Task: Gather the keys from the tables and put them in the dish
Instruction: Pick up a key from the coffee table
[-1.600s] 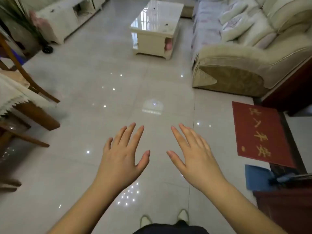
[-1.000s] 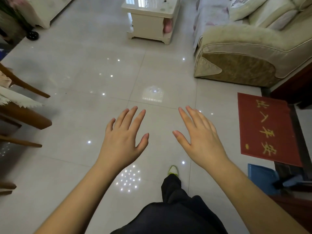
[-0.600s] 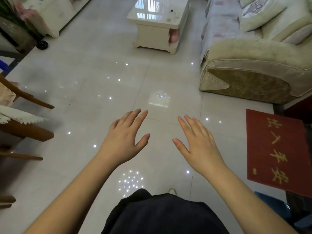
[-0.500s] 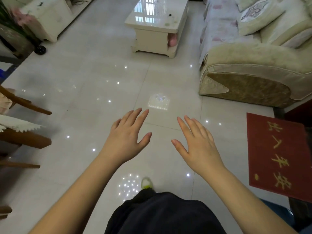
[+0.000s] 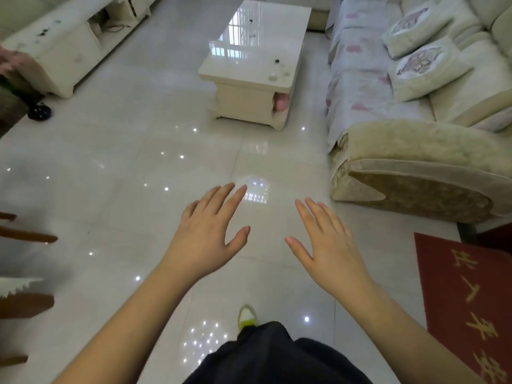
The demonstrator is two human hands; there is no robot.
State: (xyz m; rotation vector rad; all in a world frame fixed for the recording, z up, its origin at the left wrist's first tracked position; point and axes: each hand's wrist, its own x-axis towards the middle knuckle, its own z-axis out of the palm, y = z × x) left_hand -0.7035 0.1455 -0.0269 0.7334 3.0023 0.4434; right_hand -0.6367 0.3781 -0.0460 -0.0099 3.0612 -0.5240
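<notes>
keys cannot be made out for certain anywhere; the likeliest candidates are the small dark specks on the glossy top of the low white desk (image 5: 257, 45) in the upper middle of the frame, one dark speck (image 5: 277, 61) toward its near right part and another dark speck (image 5: 250, 21) farther back, both too small to name. no dish shows in the frame, so where the keys must end up cannot be told.

the desk lies straight ahead and well apart from both hands, up-frame from them, with its long axis running away from the person, near end toward the hands. the left hand (image 5: 206, 239) and the right hand (image 5: 328, 245) hover over bare floor tiles (image 5: 110, 162) in the lower middle, palms down, fingers spread and loosely straight, holding nothing. they stand side by side and apart. the nearer speck sits between the two in line, a little closer to the right hand's side, so that hand looks better placed for it, as a judgement.

a cream sofa (image 5: 415, 151) with cushions fills the right side, a red mat (image 5: 465, 295) lies at lower right, and one shoe tip (image 5: 247, 317) shows at the bottom.
</notes>
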